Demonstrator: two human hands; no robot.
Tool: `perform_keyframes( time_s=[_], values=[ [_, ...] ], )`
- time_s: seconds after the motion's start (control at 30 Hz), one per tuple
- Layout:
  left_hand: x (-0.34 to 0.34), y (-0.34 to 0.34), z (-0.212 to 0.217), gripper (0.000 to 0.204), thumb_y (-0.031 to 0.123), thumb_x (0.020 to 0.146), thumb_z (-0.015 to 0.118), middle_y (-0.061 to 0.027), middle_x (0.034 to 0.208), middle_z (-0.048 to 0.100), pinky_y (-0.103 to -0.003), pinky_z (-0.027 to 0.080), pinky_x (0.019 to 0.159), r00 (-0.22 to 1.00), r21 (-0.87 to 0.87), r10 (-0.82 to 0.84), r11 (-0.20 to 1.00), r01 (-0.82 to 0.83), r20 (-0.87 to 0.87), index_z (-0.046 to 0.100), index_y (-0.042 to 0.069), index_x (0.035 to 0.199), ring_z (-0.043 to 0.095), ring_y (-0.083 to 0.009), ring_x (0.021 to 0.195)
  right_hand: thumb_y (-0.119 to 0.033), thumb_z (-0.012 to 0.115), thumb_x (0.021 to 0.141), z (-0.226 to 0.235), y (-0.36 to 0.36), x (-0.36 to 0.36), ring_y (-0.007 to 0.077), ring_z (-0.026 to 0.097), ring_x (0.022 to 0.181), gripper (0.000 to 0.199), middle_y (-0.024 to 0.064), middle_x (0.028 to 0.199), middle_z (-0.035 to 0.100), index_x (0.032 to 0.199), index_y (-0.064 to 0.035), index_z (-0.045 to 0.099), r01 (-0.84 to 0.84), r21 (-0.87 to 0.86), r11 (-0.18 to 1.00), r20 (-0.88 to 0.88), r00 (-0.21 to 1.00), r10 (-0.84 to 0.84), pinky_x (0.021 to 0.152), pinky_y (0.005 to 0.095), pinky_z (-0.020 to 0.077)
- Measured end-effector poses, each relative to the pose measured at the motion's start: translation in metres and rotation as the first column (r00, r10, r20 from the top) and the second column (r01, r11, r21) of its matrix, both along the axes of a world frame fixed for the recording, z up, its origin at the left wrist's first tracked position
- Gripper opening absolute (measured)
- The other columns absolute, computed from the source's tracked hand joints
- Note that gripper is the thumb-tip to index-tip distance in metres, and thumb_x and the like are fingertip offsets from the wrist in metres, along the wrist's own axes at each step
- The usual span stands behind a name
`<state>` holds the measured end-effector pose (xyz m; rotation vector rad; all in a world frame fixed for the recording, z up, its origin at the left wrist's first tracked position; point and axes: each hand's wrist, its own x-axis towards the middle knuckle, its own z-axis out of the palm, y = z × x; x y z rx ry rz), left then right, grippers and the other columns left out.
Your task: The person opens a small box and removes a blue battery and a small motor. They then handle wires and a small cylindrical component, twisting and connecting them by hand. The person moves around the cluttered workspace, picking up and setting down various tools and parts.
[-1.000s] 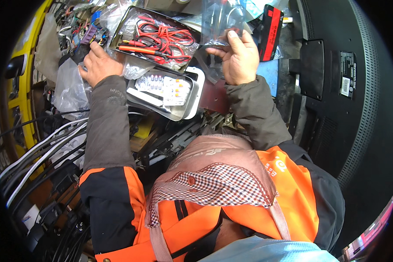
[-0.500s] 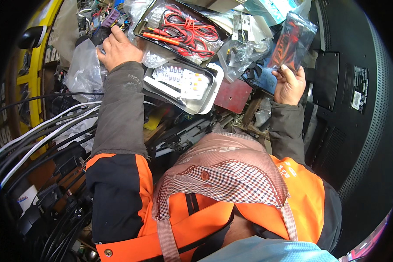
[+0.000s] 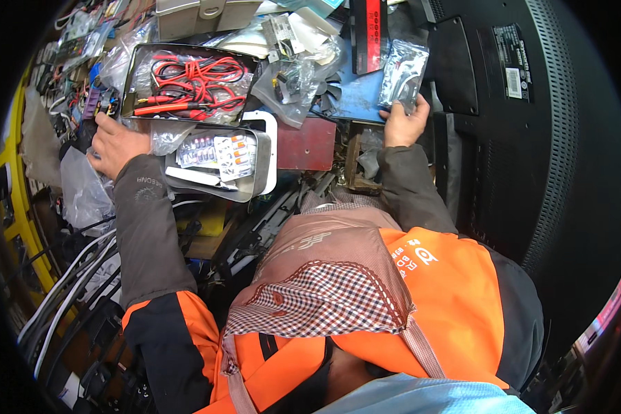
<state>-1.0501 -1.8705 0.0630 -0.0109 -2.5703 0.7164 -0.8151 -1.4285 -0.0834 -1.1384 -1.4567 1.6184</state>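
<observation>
My right hand pinches the near end of a shiny plastic packet; glare hides what is inside. Just beyond and to its left stands a black box with a red panel. On the left, my left hand rests at a heap of small electronic parts, fingers partly bent and spread, thumb apart from the index finger. A purple connector lies past its fingertips, and a crumpled clear bag beside it. Close by is a black tray holding red and black test leads.
A metal tin with packaged small parts sits nearer me, by a dark red plate. A bagged part and a fan lie mid-bench. A large black monitor back walls the right; cables crowd the left.
The view has shifted, so bench things appear farther left. The packet in my right hand now looks silvery, not reddish, and the red-panelled box shows apart from it. My left hand stays at the heap.
</observation>
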Motion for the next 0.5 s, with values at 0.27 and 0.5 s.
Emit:
perform_keyframes(
  time_s=[0.27, 0.5],
  values=[
    [0.0, -0.009, -0.003, 0.062, 0.035, 0.096, 0.062, -0.0053, 0.123, 0.071, -0.061, 0.042, 0.111, 1.0, -0.025, -0.014, 1.0, 0.014, -0.014, 0.045, 0.009, 0.15, 0.064, -0.0237, 0.126, -0.026, 0.08, 0.084, 0.059, -0.009, 0.004, 0.0468, 0.042, 0.142, 0.076, 0.0274, 0.159, 0.04, 0.151, -0.0051, 0.053, -0.541, 0.676, 0.5, 0.684, 0.713, -0.153, 0.117, 0.0572, 0.0324],
    [-0.002, -0.011, -0.005, 0.061, 0.034, 0.094, 0.062, -0.0047, 0.118, 0.071, -0.06, 0.044, 0.109, 0.997, -0.05, -0.043, 0.998, 0.04, -0.068, 0.047, 0.01, 0.148, 0.066, -0.0237, 0.12, -0.056, 0.089, 0.078, 0.05, 0.021, -0.077, 0.0542, 0.039, 0.146, 0.093, 0.0353, 0.16, 0.04, 0.148, -0.0052, 0.056, -0.549, 0.673, 0.496, 0.495, 0.832, 0.25, 0.121, 0.0605, 0.0325]
  ],
)
